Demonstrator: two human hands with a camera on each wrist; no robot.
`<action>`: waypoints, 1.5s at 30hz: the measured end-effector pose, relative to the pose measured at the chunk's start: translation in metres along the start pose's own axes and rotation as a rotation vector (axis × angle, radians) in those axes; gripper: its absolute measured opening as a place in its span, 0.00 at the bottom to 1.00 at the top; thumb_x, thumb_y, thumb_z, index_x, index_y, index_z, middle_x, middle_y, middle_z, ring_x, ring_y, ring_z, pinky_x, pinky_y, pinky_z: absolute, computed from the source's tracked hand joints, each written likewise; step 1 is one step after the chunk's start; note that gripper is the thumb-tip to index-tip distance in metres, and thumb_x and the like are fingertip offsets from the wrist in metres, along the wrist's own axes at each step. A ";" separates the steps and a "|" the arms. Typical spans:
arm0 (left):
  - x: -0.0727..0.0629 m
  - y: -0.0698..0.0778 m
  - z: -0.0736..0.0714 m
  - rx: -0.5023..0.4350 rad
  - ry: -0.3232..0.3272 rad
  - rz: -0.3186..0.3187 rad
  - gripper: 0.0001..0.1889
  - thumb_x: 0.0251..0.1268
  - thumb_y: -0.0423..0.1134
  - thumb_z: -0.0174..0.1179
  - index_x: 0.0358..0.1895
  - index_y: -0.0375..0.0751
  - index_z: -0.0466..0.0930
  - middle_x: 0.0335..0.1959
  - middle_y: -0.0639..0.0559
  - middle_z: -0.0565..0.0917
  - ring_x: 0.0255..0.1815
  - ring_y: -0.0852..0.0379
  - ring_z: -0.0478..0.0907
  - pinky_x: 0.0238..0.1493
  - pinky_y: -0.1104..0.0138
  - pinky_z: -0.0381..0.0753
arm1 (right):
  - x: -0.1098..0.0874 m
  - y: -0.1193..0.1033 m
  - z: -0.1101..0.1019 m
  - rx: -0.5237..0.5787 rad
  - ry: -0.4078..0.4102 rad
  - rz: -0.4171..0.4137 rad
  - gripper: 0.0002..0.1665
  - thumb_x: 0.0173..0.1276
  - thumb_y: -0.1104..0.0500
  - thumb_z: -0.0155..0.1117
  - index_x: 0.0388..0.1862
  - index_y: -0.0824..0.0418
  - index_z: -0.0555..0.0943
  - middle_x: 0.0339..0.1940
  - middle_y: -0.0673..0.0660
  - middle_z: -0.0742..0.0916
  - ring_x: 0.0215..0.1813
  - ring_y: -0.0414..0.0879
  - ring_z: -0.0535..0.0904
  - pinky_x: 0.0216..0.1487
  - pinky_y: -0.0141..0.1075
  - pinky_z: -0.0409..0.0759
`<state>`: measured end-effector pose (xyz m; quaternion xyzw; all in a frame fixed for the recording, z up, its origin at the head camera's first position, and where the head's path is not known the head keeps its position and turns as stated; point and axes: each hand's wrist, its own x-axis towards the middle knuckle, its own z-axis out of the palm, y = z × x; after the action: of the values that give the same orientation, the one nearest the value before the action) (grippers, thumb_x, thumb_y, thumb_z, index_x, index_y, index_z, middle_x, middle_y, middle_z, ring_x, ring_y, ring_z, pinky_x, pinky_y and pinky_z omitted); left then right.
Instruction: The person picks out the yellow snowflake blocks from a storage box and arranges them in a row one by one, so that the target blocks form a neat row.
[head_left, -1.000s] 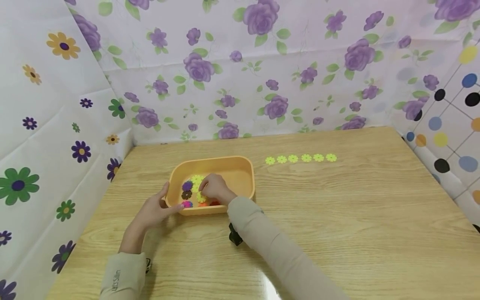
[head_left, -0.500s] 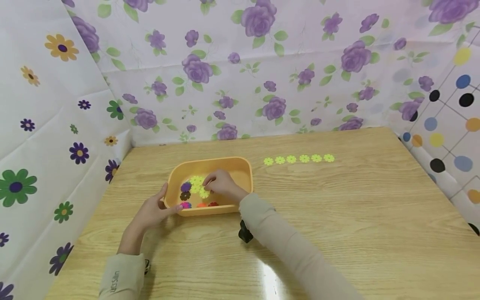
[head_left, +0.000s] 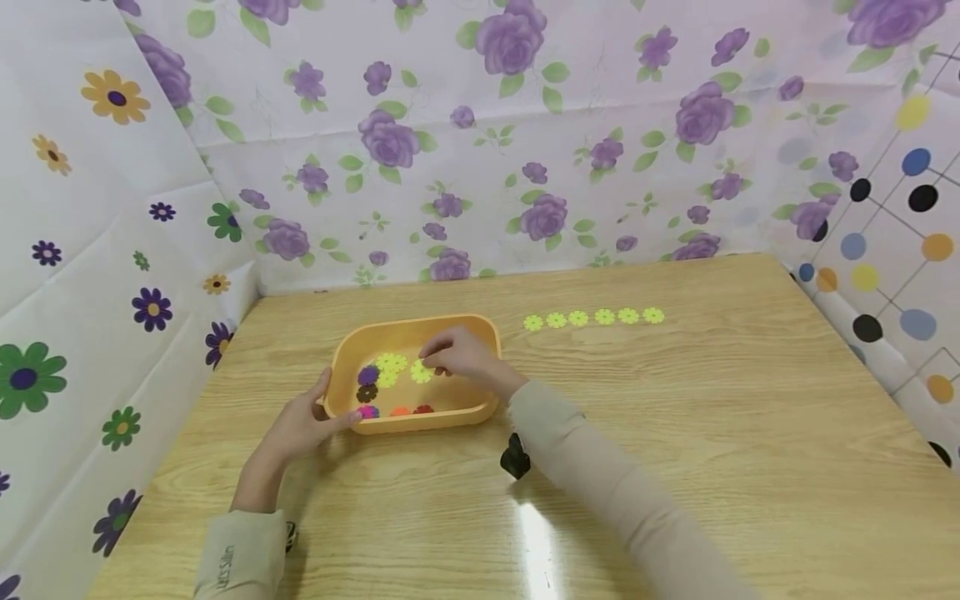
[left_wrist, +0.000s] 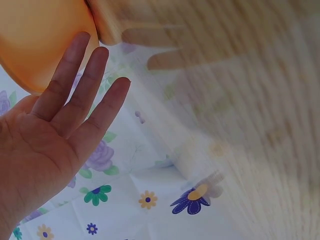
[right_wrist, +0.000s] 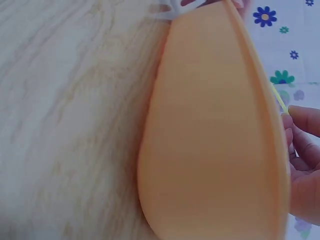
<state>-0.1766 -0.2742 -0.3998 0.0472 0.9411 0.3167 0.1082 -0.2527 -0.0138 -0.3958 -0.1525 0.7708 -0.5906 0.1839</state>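
An orange plastic tub (head_left: pixel 465 406) stands on the table at centre left in the head view. My left hand (head_left: pixel 300 429) holds its left end, thumb over the front rim and fingers along the outside; in the left wrist view its fingers (left_wrist: pixel 62 80) reach up against the tub wall. Over the tub's inside, my right hand (head_left: pixel 467 357) pinches a yellow flower-shaped disc (head_left: pixel 422 372), whose thin edge shows between the fingertips in the right wrist view. More yellow flower discs (head_left: pixel 388 367) lie to the left in the tub, beside a purple disc (head_left: pixel 368 376) and a brown disc (head_left: pixel 367 392).
Along the tub's front wall lie a pink disc (head_left: pixel 367 412), an orange disc (head_left: pixel 401 411) and a dark red disc (head_left: pixel 423 409). A straight row of several yellow discs (head_left: pixel 578 318) runs across the wooden table (head_left: pixel 675 417), right of the tub. Flower-printed sheets (head_left: pixel 420 192) rise behind.
My right hand has shifted right and slightly up inside the tub, bringing a yellow flower disc away from the pile. My left hand stays at the tub's left end.
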 end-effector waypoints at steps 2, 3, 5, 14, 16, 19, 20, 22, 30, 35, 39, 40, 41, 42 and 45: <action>-0.001 0.000 0.000 -0.001 -0.001 -0.003 0.53 0.55 0.58 0.60 0.71 0.32 0.37 0.49 0.29 0.76 0.37 0.52 0.76 0.36 0.64 0.73 | -0.002 -0.001 -0.005 0.021 0.010 0.010 0.07 0.61 0.66 0.61 0.37 0.68 0.82 0.29 0.56 0.84 0.28 0.46 0.77 0.40 0.47 0.76; -0.001 0.001 0.000 -0.005 -0.001 -0.002 0.53 0.55 0.57 0.60 0.71 0.32 0.37 0.48 0.30 0.76 0.36 0.53 0.76 0.35 0.64 0.72 | -0.003 -0.002 -0.008 0.030 0.015 0.015 0.07 0.61 0.66 0.61 0.37 0.68 0.82 0.29 0.56 0.84 0.28 0.46 0.77 0.41 0.47 0.75; -0.002 0.001 0.000 -0.014 -0.002 0.004 0.53 0.55 0.57 0.61 0.71 0.32 0.36 0.45 0.31 0.78 0.35 0.53 0.76 0.34 0.65 0.72 | -0.005 -0.002 -0.014 0.025 0.025 0.016 0.08 0.61 0.66 0.62 0.38 0.68 0.82 0.29 0.56 0.84 0.27 0.45 0.77 0.41 0.47 0.76; -0.002 0.001 -0.001 -0.015 0.000 0.019 0.52 0.55 0.56 0.61 0.70 0.31 0.37 0.44 0.32 0.78 0.34 0.54 0.76 0.35 0.64 0.72 | -0.013 0.009 -0.051 0.027 0.058 0.042 0.09 0.62 0.66 0.60 0.40 0.68 0.82 0.30 0.57 0.83 0.28 0.44 0.76 0.39 0.45 0.75; -0.002 0.001 -0.001 -0.017 0.000 0.021 0.52 0.56 0.55 0.61 0.70 0.31 0.36 0.46 0.31 0.77 0.35 0.54 0.77 0.36 0.64 0.72 | -0.014 0.013 -0.061 0.041 0.076 0.059 0.09 0.62 0.66 0.60 0.40 0.68 0.82 0.29 0.57 0.82 0.27 0.43 0.75 0.39 0.45 0.75; -0.003 0.001 -0.001 -0.027 0.003 0.021 0.51 0.56 0.54 0.61 0.70 0.31 0.37 0.50 0.29 0.75 0.37 0.53 0.77 0.36 0.65 0.73 | -0.017 0.019 -0.076 0.073 0.099 0.080 0.10 0.62 0.66 0.60 0.42 0.69 0.81 0.28 0.56 0.82 0.28 0.44 0.75 0.41 0.46 0.74; -0.003 0.001 -0.001 -0.028 0.003 0.020 0.51 0.57 0.54 0.61 0.70 0.31 0.37 0.50 0.29 0.74 0.37 0.53 0.77 0.36 0.65 0.73 | -0.019 0.020 -0.081 0.079 0.106 0.087 0.11 0.62 0.66 0.60 0.43 0.68 0.81 0.28 0.56 0.82 0.28 0.44 0.75 0.43 0.48 0.74; -0.003 0.001 -0.001 -0.029 0.004 0.020 0.51 0.56 0.54 0.60 0.70 0.31 0.37 0.51 0.29 0.74 0.37 0.53 0.77 0.36 0.65 0.73 | -0.022 0.022 -0.090 0.087 0.119 0.096 0.11 0.63 0.66 0.60 0.43 0.68 0.80 0.29 0.56 0.82 0.29 0.44 0.75 0.46 0.49 0.73; -0.002 0.001 0.000 -0.028 -0.003 0.013 0.51 0.57 0.54 0.61 0.71 0.32 0.36 0.53 0.28 0.72 0.40 0.51 0.77 0.42 0.59 0.74 | -0.034 0.035 -0.124 0.063 0.178 0.117 0.13 0.63 0.65 0.60 0.44 0.70 0.79 0.30 0.55 0.81 0.29 0.43 0.75 0.45 0.47 0.73; -0.002 0.000 0.001 -0.040 -0.004 0.016 0.51 0.57 0.53 0.61 0.71 0.32 0.36 0.53 0.29 0.72 0.40 0.52 0.76 0.41 0.61 0.73 | -0.043 0.044 -0.149 0.056 0.209 0.142 0.15 0.64 0.63 0.59 0.47 0.69 0.78 0.35 0.56 0.81 0.32 0.46 0.75 0.46 0.47 0.72; -0.001 -0.002 0.001 -0.042 0.003 0.029 0.51 0.56 0.54 0.61 0.71 0.32 0.36 0.53 0.29 0.72 0.40 0.51 0.76 0.40 0.62 0.73 | -0.049 0.053 -0.170 0.070 0.234 0.159 0.16 0.65 0.63 0.57 0.50 0.70 0.77 0.40 0.57 0.80 0.37 0.50 0.75 0.48 0.48 0.71; -0.001 -0.002 0.001 -0.044 0.007 0.032 0.52 0.56 0.55 0.61 0.71 0.32 0.36 0.54 0.29 0.72 0.41 0.50 0.76 0.40 0.61 0.73 | -0.051 0.055 -0.175 0.069 0.241 0.162 0.17 0.66 0.63 0.57 0.51 0.70 0.76 0.40 0.57 0.80 0.37 0.50 0.75 0.48 0.47 0.72; -0.001 -0.003 0.001 -0.048 0.008 0.037 0.52 0.56 0.55 0.60 0.71 0.32 0.36 0.55 0.28 0.71 0.43 0.49 0.76 0.42 0.60 0.74 | -0.053 0.057 -0.180 0.067 0.249 0.165 0.17 0.66 0.62 0.57 0.51 0.70 0.76 0.41 0.57 0.80 0.37 0.49 0.75 0.48 0.47 0.72; -0.001 -0.003 0.002 -0.051 0.010 0.040 0.52 0.56 0.55 0.61 0.71 0.32 0.36 0.55 0.28 0.70 0.43 0.48 0.76 0.42 0.58 0.74 | -0.054 0.059 -0.185 0.071 0.257 0.168 0.17 0.66 0.62 0.57 0.52 0.70 0.76 0.41 0.56 0.79 0.37 0.49 0.75 0.48 0.46 0.72; -0.002 -0.004 0.002 -0.068 0.016 0.055 0.52 0.56 0.54 0.61 0.70 0.31 0.36 0.58 0.27 0.67 0.47 0.44 0.76 0.46 0.54 0.73 | -0.060 0.065 -0.199 0.056 0.270 0.172 0.19 0.66 0.61 0.56 0.53 0.71 0.75 0.39 0.56 0.79 0.36 0.46 0.75 0.47 0.44 0.72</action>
<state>-0.1744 -0.2763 -0.4033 0.0669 0.9290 0.3517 0.0934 -0.2930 0.1994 -0.4060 -0.0001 0.7821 -0.6089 0.1326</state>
